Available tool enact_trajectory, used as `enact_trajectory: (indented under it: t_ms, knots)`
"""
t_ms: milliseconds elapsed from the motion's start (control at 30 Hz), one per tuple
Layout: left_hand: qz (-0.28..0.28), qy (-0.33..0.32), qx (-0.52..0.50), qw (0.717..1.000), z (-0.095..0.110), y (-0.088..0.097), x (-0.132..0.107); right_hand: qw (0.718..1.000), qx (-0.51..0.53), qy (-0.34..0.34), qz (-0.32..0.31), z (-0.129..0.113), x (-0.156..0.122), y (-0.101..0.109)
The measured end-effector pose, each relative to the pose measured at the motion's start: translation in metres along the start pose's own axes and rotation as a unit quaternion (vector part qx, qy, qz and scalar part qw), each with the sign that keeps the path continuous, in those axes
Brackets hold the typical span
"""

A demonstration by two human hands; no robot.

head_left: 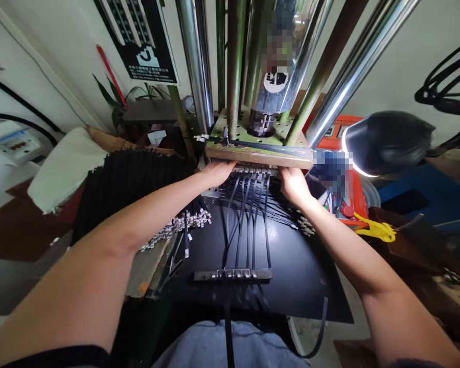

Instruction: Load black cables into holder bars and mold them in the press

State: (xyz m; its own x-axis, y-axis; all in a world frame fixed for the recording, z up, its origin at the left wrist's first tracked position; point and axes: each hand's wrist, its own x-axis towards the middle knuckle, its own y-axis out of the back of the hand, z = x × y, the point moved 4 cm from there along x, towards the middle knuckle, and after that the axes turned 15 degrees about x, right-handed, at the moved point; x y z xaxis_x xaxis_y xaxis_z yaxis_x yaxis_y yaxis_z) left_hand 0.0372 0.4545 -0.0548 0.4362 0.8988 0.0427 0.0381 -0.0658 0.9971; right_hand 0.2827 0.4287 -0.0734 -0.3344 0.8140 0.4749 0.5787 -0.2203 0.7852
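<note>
Both my hands reach under the upper plate [260, 154] of a press. My left hand [217, 174] is at the left end of a metal mould [251, 173], its fingers extending beneath the plate. At the right end, my right hand [293, 185] is bent around the mould's edge. The plate hides most fingertips. Several flat black cables [249, 220] run from the mould toward me over a black work surface [299, 271]. Their near ends, with small metal connectors, sit in a metal bar [260, 276].
On the left lies a big bundle of black cables [126, 189] with white-silver connector ends [176, 227]. To the right are a lit lamp [387, 140], yellow-handled nippers [379, 230] and a red machine part [358, 191]. Chrome columns [197, 61] rise behind the plate.
</note>
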Motion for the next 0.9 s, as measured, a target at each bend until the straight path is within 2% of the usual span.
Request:
enact_trajectory:
  t_ms: [67, 100, 200, 267, 400, 500, 567, 600, 633, 667, 700, 733, 767, 800, 833, 867, 900]
  knots:
    - [-0.014, -0.054, -0.017, 0.998, 0.009, -0.002, -0.023, 0.999, 0.026, -0.020, -0.015, -0.005, -0.041, 0.013]
    - [-0.023, -0.081, -0.028, 0.996, 0.016, -0.003, -0.034, 0.997, 0.055, -0.036, -0.042, -0.009, -0.063, 0.020]
    - [-0.055, -0.148, -0.049, 0.986, 0.043, -0.003, -0.064, 0.968, 0.151, -0.090, -0.180, -0.028, -0.120, 0.037]
    - [-0.073, -0.174, -0.054, 0.981, 0.068, -0.004, -0.077, 0.958, 0.164, -0.087, -0.219, -0.044, -0.143, 0.044]
    - [-0.071, -0.185, -0.071, 0.978, 0.116, -0.008, -0.087, 0.962, 0.210, -0.024, -0.173, -0.060, -0.151, 0.048]
    - [-0.074, -0.154, -0.101, 0.980, 0.133, -0.008, -0.091, 0.957, 0.244, -0.074, -0.136, -0.049, -0.151, 0.049]
    - [-0.115, -0.143, -0.130, 0.974, 0.139, -0.008, -0.097, 0.958, 0.241, -0.088, -0.131, -0.050, -0.151, 0.046]
    - [-0.164, -0.141, -0.177, 0.960, 0.142, -0.009, -0.101, 0.958, 0.236, -0.073, -0.145, -0.055, -0.150, 0.043]
    - [-0.229, -0.139, -0.249, 0.931, 0.147, -0.011, -0.107, 0.957, 0.230, -0.049, -0.170, -0.064, -0.148, 0.037]
    - [-0.299, -0.136, -0.337, 0.882, 0.153, -0.012, -0.113, 0.955, 0.221, -0.021, -0.198, -0.073, -0.144, 0.030]
    - [-0.359, -0.133, -0.424, 0.821, 0.159, -0.010, -0.118, 0.956, 0.208, 0.000, -0.206, -0.081, -0.138, 0.026]
    - [-0.397, -0.133, -0.492, 0.763, 0.164, -0.007, -0.121, 0.963, 0.191, 0.009, -0.190, -0.086, -0.128, 0.024]
    - [-0.411, -0.136, -0.528, 0.731, 0.165, -0.002, -0.121, 0.973, 0.171, 0.008, -0.153, -0.086, -0.116, 0.026]
    - [-0.398, -0.143, -0.523, 0.740, 0.162, 0.004, -0.118, 0.983, 0.149, -0.003, -0.111, -0.081, -0.103, 0.031]
    - [-0.363, -0.146, -0.484, 0.782, 0.154, 0.010, -0.112, 0.989, 0.123, -0.020, -0.075, -0.072, -0.091, 0.037]
    - [-0.309, -0.138, -0.416, 0.844, 0.141, 0.016, -0.105, 0.993, 0.095, -0.040, -0.055, -0.061, -0.082, 0.042]
    - [-0.244, -0.119, -0.327, 0.905, 0.124, 0.023, -0.098, 0.994, 0.069, -0.057, -0.061, -0.049, -0.076, 0.046]
